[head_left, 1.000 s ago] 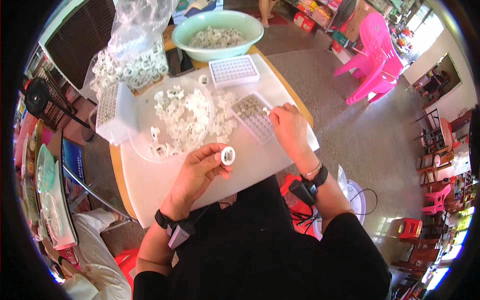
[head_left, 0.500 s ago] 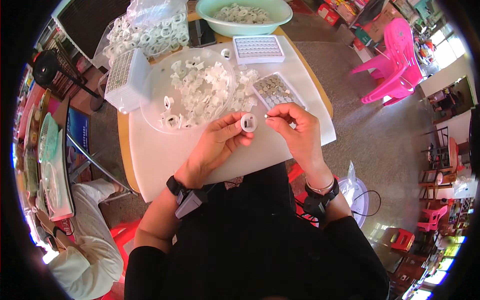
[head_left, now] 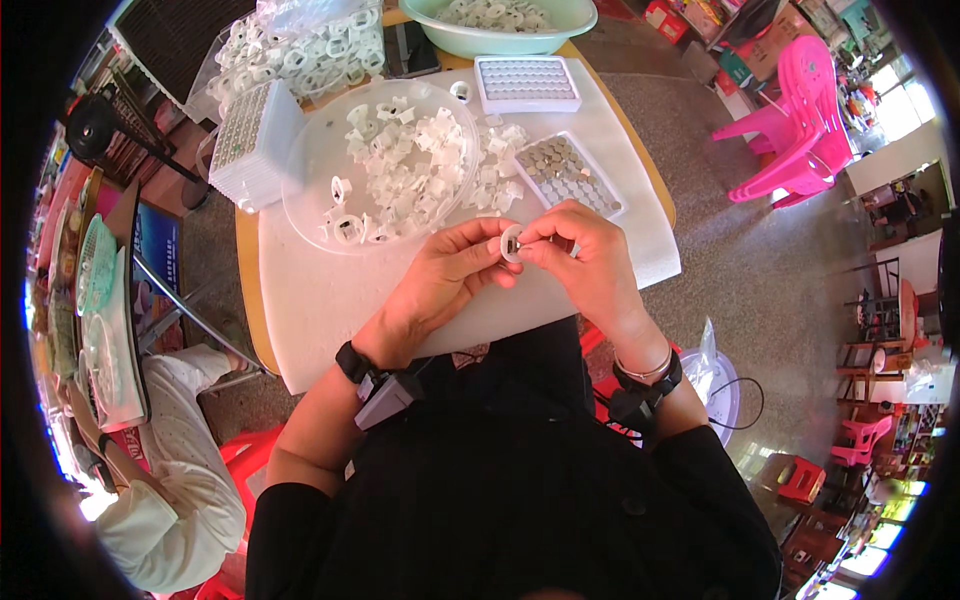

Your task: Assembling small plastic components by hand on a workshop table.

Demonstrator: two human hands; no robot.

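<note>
While left hand [head_left: 445,272] pinches disc [head_left: 510,243], right hand [head_left: 592,262] curls alongside.

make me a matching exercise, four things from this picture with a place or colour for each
1. basin
2. plastic chair
3. round white part
4. stacked trays

A. bright pink
B. left of the round clear dish
C. pale green
D. held in the left hand

Pairs: 1-C, 2-A, 3-D, 4-B
</note>
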